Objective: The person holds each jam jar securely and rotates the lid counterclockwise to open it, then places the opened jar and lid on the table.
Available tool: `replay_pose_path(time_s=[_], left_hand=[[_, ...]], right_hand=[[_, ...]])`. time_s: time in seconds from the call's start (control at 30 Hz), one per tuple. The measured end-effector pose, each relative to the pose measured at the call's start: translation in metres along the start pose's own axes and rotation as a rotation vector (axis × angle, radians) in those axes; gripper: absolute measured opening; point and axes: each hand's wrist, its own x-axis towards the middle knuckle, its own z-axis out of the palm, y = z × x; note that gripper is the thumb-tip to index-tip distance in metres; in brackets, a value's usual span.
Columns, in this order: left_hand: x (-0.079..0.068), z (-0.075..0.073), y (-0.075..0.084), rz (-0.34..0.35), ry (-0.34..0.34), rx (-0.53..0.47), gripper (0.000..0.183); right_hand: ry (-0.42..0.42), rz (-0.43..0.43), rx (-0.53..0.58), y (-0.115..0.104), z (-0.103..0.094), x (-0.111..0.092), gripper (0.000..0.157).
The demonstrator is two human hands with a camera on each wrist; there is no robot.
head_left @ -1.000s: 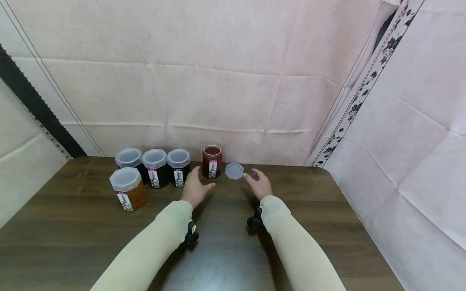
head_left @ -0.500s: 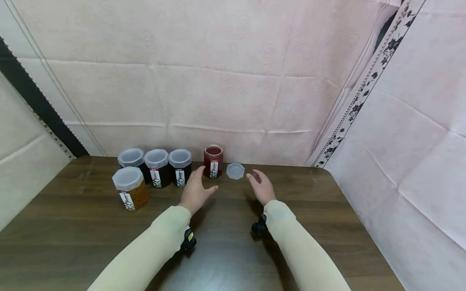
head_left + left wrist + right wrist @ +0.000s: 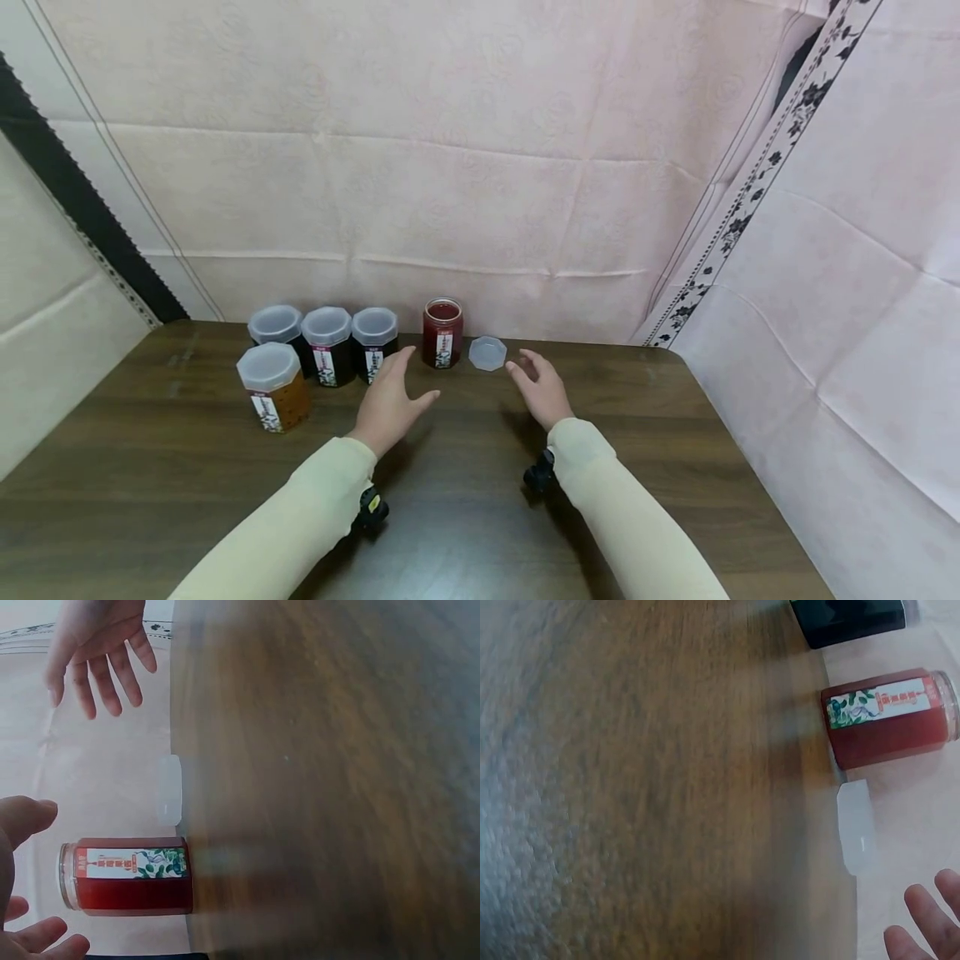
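Observation:
A lidless glass jar of red contents (image 3: 442,335), with a white label, stands upright near the back of the wooden table. Right beside it lies a translucent white octagonal lid (image 3: 487,353). My left hand (image 3: 392,403) is held in front of the jar, thumb and fingers spread, holding nothing. In the left wrist view, its fingers (image 3: 46,936) show apart from the red jar (image 3: 135,877). To the right of the lid is my right hand (image 3: 540,388), fingers loosely bent and nothing in them. The right wrist view shows its fingers (image 3: 930,915) below the lid (image 3: 856,827).
Left of the red jar stand dark jars with white lids, one a dark jar (image 3: 327,348) with a label. In front of them is an orange-brown jar (image 3: 274,388), also lidded. A pale cloth (image 3: 480,167) hangs behind the wooden table (image 3: 465,500).
My left hand has drawn back toward me and to the left, away from the red jar. The right hand has shifted slightly right, away from the lid. The jars and lid stay put.

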Motion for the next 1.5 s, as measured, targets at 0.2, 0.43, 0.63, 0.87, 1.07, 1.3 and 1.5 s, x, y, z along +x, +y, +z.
replay_pose_path(time_s=[0.2,0.43,0.63,0.87,1.07,1.3,1.5], left_hand=[[-0.006,-0.002,-0.004,-0.003,0.006,0.026,0.079],[-0.012,-0.005,-0.006,0.017,0.018,0.057,0.079],[-0.017,-0.008,-0.006,0.038,0.026,0.073,0.079],[-0.022,-0.014,-0.008,0.033,0.028,0.077,0.079],[-0.027,-0.018,-0.009,0.036,0.032,0.076,0.079],[-0.034,-0.025,-0.014,0.064,0.068,0.1,0.079],[-0.038,-0.034,-0.018,0.064,0.099,0.103,0.08]], right_hand=[[-0.006,-0.023,-0.006,-0.003,-0.001,-0.003,0.063],[-0.004,-0.041,0.0,-0.007,-0.001,-0.008,0.059],[-0.001,-0.058,0.021,-0.01,-0.001,-0.012,0.056],[-0.003,-0.077,0.02,-0.013,-0.002,-0.014,0.057],[-0.012,-0.086,0.024,-0.016,-0.003,-0.017,0.06],[-0.024,-0.102,0.024,-0.022,-0.004,-0.022,0.06],[-0.029,-0.134,0.03,-0.027,-0.002,-0.025,0.064]])
